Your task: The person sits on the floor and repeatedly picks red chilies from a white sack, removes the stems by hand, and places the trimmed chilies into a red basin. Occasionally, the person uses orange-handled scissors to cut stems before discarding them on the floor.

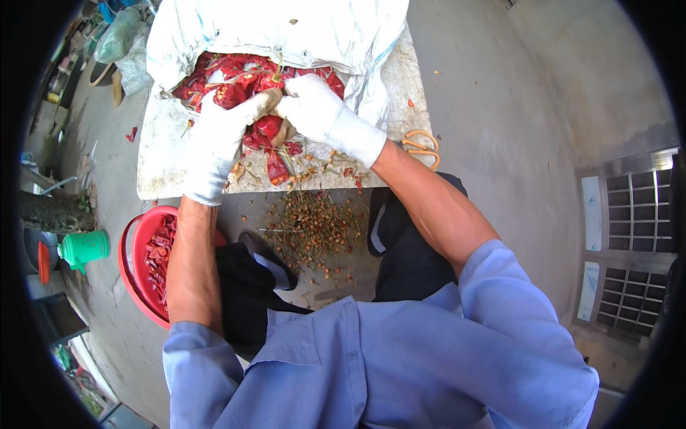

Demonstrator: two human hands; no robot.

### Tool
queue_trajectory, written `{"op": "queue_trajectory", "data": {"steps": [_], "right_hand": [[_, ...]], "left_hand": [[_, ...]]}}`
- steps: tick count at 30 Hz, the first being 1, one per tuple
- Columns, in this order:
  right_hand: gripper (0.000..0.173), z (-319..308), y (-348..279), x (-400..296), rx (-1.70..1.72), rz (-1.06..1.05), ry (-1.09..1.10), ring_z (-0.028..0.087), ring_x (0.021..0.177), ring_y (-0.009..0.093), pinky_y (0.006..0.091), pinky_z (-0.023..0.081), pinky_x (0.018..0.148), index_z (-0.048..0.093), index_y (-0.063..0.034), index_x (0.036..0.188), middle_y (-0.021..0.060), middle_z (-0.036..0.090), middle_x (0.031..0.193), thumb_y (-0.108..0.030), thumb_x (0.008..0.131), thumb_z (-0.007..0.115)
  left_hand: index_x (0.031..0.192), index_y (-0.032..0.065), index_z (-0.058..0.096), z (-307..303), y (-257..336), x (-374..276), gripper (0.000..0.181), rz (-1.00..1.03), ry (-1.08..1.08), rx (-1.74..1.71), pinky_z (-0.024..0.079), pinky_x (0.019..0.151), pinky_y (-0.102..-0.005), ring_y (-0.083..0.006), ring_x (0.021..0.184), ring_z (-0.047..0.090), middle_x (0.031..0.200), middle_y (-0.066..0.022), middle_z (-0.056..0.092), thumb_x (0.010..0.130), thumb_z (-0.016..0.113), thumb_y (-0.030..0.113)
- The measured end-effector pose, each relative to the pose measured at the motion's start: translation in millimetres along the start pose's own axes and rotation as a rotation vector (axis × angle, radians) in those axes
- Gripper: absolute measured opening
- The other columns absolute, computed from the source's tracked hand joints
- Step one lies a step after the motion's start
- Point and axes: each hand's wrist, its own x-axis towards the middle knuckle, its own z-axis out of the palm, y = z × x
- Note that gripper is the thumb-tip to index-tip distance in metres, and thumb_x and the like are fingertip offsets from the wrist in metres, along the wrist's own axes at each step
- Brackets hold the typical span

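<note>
Both hands wear white knit gloves and meet over the mouth of a white woven sack (289,27) full of dried red chili peppers (249,67). My left hand (225,120) holds a dried red pepper (230,95), its soiled thumb pointing right. My right hand (305,107) is curled against the left thumb, fingers pinched together around a dried pepper (268,126) that shows just below; the exact grip is hidden. A whole red pepper (277,167) lies below the hands on the pale board (161,166), among scattered stems (316,169).
Orange-handled scissors (423,149) rest at the board's right edge. A pink basin (140,257) with red pepper pieces (159,252) stands left of my leg. Between my shoes lies a heap of pepper stems (316,225). A green jug (84,248) stands farther left.
</note>
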Motion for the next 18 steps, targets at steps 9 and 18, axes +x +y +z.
{"op": "queue_trajectory", "data": {"steps": [9, 18], "right_hand": [[0.027, -4.8, -2.5, -1.4, 0.193, 0.075, 0.239, 0.074, 0.065, 0.018, 0.0309, 0.057, 0.065, 0.076, 0.0003, 0.102, 0.0121, 0.078, 0.082, -0.019, 0.099, 0.058], [0.024, 3.4, -13.1, -13.4, 0.09, -0.231, 0.295, 0.071, 0.083, 0.011, 0.0282, 0.057, 0.077, 0.075, 0.0016, 0.114, 0.0109, 0.078, 0.095, -0.012, 0.095, 0.072]], "left_hand": [[0.106, -0.0005, 0.076, -15.1, 11.0, 5.2, 0.018, -0.074, 0.227, 0.078, 0.05, 0.069, -0.0248, -0.008, 0.073, 0.062, 0.088, -0.0013, 0.074, 0.098, 0.07, 0.014], [0.122, -0.0005, 0.07, -0.7, -2.9, -8.9, 0.033, 0.023, 0.134, 0.368, 0.055, 0.077, -0.0253, -0.0083, 0.085, 0.067, 0.1, -0.0051, 0.076, 0.093, 0.077, 0.013]]}}
